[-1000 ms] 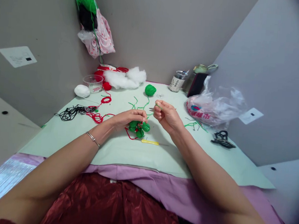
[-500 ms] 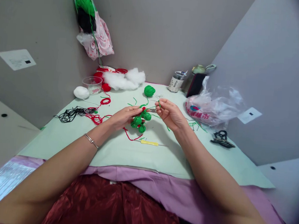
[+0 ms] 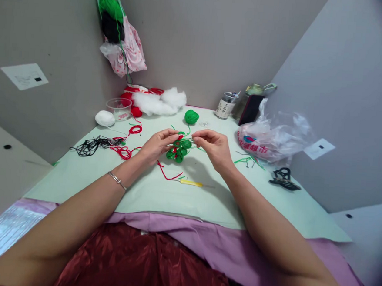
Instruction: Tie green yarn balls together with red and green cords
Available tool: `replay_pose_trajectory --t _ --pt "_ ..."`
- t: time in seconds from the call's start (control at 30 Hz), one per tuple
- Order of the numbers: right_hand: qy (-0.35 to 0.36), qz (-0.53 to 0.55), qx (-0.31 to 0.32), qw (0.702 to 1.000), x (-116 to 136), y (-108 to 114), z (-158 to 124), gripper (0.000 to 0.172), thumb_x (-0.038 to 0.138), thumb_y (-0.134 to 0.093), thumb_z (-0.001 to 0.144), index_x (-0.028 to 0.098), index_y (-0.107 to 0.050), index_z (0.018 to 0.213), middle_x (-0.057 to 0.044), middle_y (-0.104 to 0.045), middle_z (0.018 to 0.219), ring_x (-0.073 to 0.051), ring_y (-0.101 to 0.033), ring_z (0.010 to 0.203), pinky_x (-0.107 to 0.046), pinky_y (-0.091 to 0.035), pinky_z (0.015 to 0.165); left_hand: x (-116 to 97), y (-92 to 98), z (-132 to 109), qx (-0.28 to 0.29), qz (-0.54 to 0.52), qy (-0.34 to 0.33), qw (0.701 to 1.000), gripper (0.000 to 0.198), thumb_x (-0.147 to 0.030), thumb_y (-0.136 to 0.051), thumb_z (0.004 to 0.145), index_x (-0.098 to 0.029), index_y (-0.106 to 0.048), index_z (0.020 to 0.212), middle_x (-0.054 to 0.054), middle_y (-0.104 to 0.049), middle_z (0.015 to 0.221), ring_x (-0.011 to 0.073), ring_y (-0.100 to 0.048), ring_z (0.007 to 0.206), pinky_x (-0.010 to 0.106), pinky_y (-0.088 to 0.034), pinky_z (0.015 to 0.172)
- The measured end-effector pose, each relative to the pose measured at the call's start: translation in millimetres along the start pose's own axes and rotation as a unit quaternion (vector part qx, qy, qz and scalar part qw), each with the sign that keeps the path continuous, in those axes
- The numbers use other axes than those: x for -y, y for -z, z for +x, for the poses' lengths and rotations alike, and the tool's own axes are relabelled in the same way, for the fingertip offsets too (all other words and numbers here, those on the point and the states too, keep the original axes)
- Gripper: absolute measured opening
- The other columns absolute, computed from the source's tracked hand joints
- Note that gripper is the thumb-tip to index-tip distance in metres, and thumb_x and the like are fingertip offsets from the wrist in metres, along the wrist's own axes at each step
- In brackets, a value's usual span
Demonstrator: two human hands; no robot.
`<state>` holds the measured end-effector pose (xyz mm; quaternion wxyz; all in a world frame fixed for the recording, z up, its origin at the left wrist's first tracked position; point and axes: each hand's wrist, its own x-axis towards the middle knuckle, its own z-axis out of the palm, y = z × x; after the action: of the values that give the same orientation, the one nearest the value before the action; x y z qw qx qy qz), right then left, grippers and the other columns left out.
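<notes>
My left hand (image 3: 161, 144) pinches a crocheted piece (image 3: 181, 149) of green balls with red bits between them, held just above the table. Close to its right side is my right hand (image 3: 212, 146), thumb and forefinger pressed together on what looks like a thin needle (image 3: 190, 139), mostly hidden by the fingers. Green yarn runs from the piece to a green yarn ball (image 3: 191, 117) behind it. Nearer me lie a yellow-handled crochet hook (image 3: 191, 183) and a red yarn end (image 3: 167, 176).
To the left are tangled black yarn (image 3: 95, 146), red yarn (image 3: 123, 152), a white ball (image 3: 105, 118), a clear tub (image 3: 118, 112) and white stuffing (image 3: 157, 103). On the right stand a pen can (image 3: 225, 106), a plastic bag (image 3: 259, 141) and a black hair claw (image 3: 285, 179).
My right hand has moved left and slightly down, bringing its fingertips against the green and red piece. The piece has turned and shifted slightly left and up in my left hand.
</notes>
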<state>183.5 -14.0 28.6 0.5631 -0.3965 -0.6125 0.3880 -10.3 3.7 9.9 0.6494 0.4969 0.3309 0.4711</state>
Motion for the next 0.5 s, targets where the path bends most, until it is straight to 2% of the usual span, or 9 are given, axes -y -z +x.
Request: replay_pose_trajectory --t 0.2,0.4,0.5 --pt "0.018 0.003 -0.035 0.999 0.1 -2.5 -0.8 0.008 0.023 -0.071 0.072 0.018 -0.069 0.078 0.001 -0.064 0.066 -0.011 -0.058 0.061 -0.027 -0.05 0.06 1.1 0.8 0.8 0.005 -0.016 -0.004 1.0 0.033 -0.036 -0.081 0.07 -0.018 -0.065 0.093 0.002 -0.069 0.09 0.0115 -0.065 0.081 0.025 -0.05 0.079" --pt "0.029 0.012 -0.06 0.998 -0.1 -3.2 0.0 0.01 0.023 -0.072 0.071 0.018 -0.066 0.078 0.003 -0.063 0.066 -0.01 -0.057 0.058 -0.025 -0.049 0.057 1.8 0.2 0.9 0.006 -0.019 0.007 1.0 0.033 -0.034 -0.081 0.071 -0.018 -0.063 0.094 0.003 -0.07 0.089 0.0116 -0.065 0.075 0.023 -0.048 0.069" --pt "0.028 0.009 -0.062 0.998 -0.8 -3.1 0.4 0.011 0.024 -0.072 0.07 0.018 -0.066 0.078 0.003 -0.063 0.066 -0.01 -0.057 0.057 -0.025 -0.049 0.056 1.7 -0.1 0.8 0.013 -0.024 0.006 1.0 0.034 -0.035 -0.081 0.071 -0.018 -0.063 0.094 0.004 -0.071 0.09 0.013 -0.066 0.075 0.024 -0.048 0.069"
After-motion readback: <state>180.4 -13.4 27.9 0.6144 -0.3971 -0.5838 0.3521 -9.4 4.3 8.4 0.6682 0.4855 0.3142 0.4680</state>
